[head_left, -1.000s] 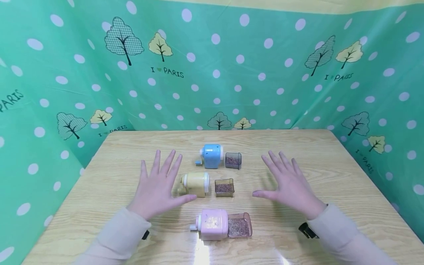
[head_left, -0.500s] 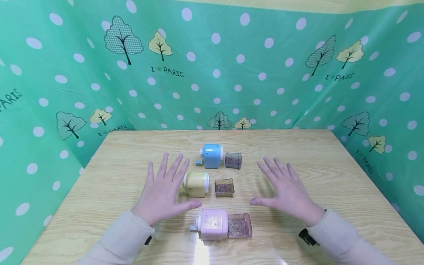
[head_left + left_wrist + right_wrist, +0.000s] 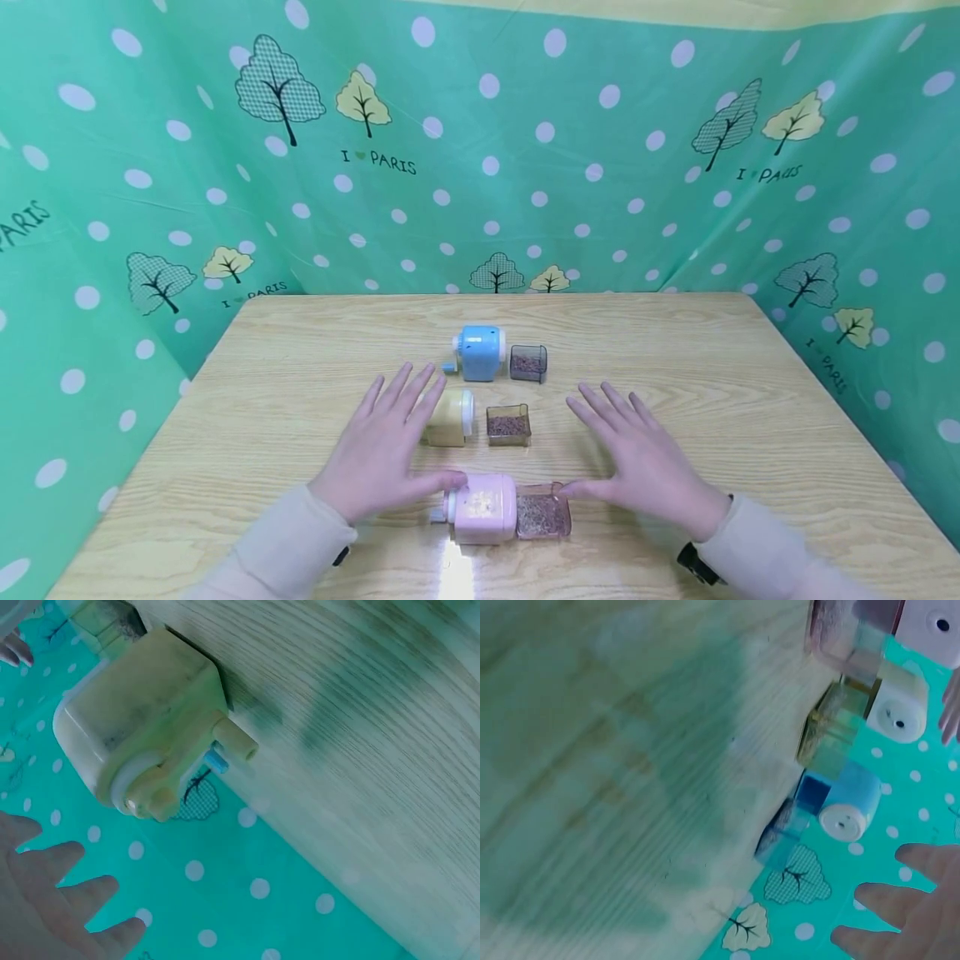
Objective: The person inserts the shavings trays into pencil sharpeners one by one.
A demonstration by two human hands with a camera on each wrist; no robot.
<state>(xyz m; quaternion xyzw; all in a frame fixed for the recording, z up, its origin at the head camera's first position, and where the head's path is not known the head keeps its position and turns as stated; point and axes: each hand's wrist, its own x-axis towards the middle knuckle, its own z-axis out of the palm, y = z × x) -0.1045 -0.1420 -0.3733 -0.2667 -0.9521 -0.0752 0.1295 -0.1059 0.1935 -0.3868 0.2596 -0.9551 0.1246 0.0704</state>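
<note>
- Blue sharpener [image 3: 481, 354]: bright blue body, white collar [image 3: 502, 346] at its right end, light-blue crank knob [image 3: 448, 367].
- Yellow sharpener [image 3: 450, 421]: pale creamy yellow, white end ring [image 3: 468, 412] (more olive-looking in the left wrist view).
- Pink sharpener [image 3: 486, 510]: pastel pink, with a pale blue-grey handle [image 3: 438, 517].
- Back drawer [image 3: 528, 352]: see-through smoky blue-grey.
- Middle drawer [image 3: 508, 412]: see-through amber-brown.
- Front drawer [image 3: 566, 518]: see-through rosy brown.
- Shavings [image 3: 507, 427]: dark reddish brown in back and middle, greyer speckle in front.
- Table [image 3: 262, 392]: light tan, streaky wood grain.
- Cloth [image 3: 450, 83]: sea green, pale lilac-white dots [image 3: 423, 33], yellow and dark-checked trees [image 3: 363, 100], black lettering [image 3: 392, 165], cream-yellow band [image 3: 637, 12] up top.
- Sleeves [image 3: 277, 542]: plain off-white.
- Strap [image 3: 697, 562]: black.
</note>
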